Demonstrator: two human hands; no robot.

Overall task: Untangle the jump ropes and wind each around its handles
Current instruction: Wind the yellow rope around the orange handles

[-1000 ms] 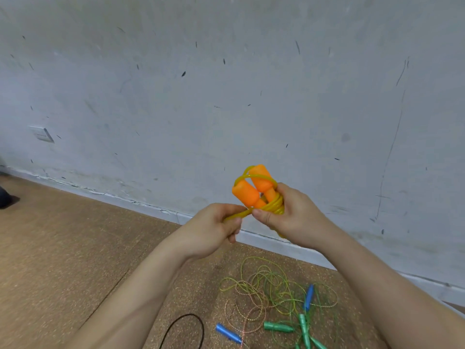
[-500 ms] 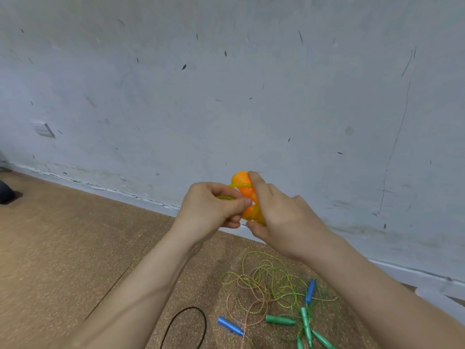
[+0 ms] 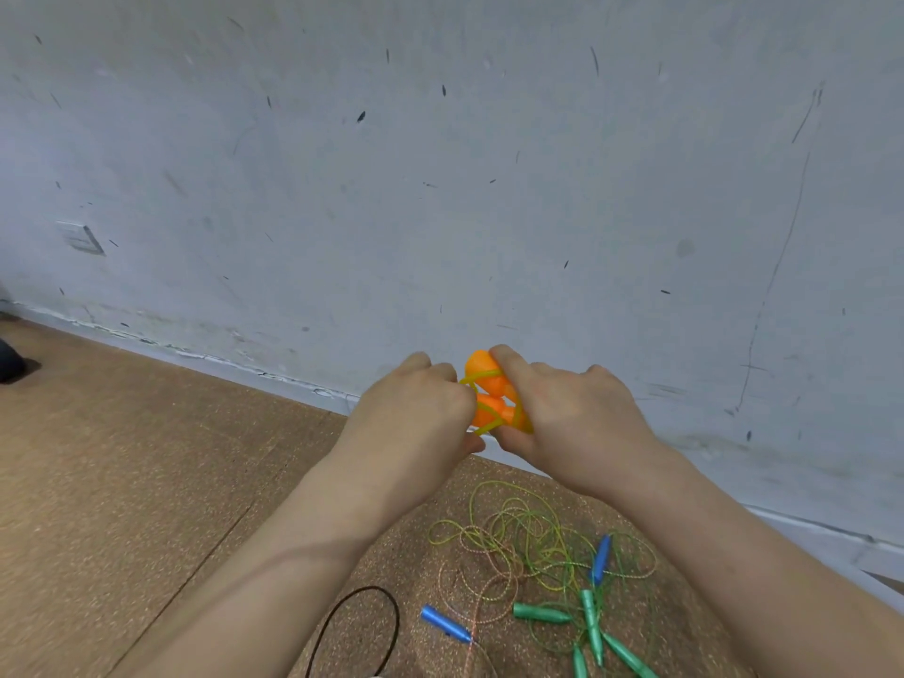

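Scuffed grey wall (image 3: 440, 188); brown cork floor (image 3: 122, 457).

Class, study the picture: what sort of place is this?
Probably a plain indoor room, perhaps for exercise: a scuffed pale wall, a brown cork-like floor, and tangled jump ropes lying there.

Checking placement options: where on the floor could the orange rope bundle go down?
Bare floor lies left of the left forearm, bordered by the wall base and the black cable loop. Crowded: the tangled ropes and handles below the right forearm.
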